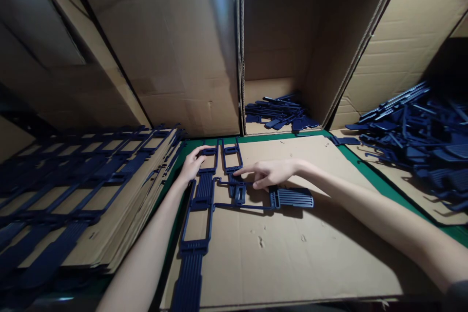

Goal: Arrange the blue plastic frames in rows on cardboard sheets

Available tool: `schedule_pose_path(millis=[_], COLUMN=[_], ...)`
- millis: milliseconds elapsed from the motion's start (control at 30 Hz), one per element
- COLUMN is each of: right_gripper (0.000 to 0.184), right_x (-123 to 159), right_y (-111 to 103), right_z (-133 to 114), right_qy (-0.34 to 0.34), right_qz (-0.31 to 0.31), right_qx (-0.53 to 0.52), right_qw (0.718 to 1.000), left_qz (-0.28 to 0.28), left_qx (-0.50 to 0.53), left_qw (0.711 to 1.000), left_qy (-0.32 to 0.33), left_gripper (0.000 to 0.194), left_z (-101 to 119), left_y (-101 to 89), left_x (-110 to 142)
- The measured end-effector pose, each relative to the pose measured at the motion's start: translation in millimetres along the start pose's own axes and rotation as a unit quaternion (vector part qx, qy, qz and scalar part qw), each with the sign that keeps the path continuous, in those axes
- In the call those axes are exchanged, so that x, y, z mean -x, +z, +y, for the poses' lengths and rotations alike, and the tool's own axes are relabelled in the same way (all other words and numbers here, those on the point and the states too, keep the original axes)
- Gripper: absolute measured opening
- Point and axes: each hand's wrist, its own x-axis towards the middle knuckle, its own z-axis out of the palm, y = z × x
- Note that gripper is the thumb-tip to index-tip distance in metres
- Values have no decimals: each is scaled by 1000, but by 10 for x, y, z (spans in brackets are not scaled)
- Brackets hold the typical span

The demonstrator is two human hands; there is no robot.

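Dark blue plastic on brown cardboard: a column of slatted, framed pieces (195,247) along the left side of a flat sheet (285,258), with a shorter second column (230,149) just beside it, near the far edge. At the far end of the first column, the left hand (190,165), fingers over a frame, thumb slightly apart from them. Over the second column, the right hand (272,174), index finger stretched out to the slatted part, other fingers curled. Cannot tell, for either hand, a true pinch from a light touch, with fingertips partly hidden. Just below the right hand, a crosswise piece (295,198), slatted end to the right, frame reaching left towards the first column. Beneath the sheet, a green surface (360,175). To the left, a stack of cardboard sheets (139,204) bearing rows of blue pieces (66,253). Behind, an open carton (278,34) with a loose pile (281,109) inside. To the right, a larger tangled heap (420,131).
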Motion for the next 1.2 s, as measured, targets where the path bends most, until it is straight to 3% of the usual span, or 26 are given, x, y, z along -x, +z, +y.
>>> schedule_pose_path(millis=[267,433,600,767,967,1067,1200], right_gripper=[26,24,33,37,34,33,31], right_x=[136,187,215,254,283,290,250], right_y=[-135,-144,-138,-152,-159,-171,-176], right_z=[-83,-135,-168,-312,-412,-433,-448], right_qy=[-63,-59,-18,34,5,-5,16], right_qz=[19,21,28,97,187,204,237], right_qx=[-201,-274,-216,-61,167,125,-35], right_qw=[977,960,976,993,968,971,971], left_qz=[-2,-2,-7,-7,-1,1,-4], left_qx=[7,2,5,7,5,5,9], left_qw=[1000,1000,1000,1000,1000,1000,1000], left_qy=[-3,-9,-11,-3,-5,-5,0], left_gripper=[42,42,41,40,41,41,39], left_z=[-40,-19,7,11,-30,-39,-11], left_y=[10,5,13,21,18,21,30], left_x=[-1,22,39,37,24,20,23])
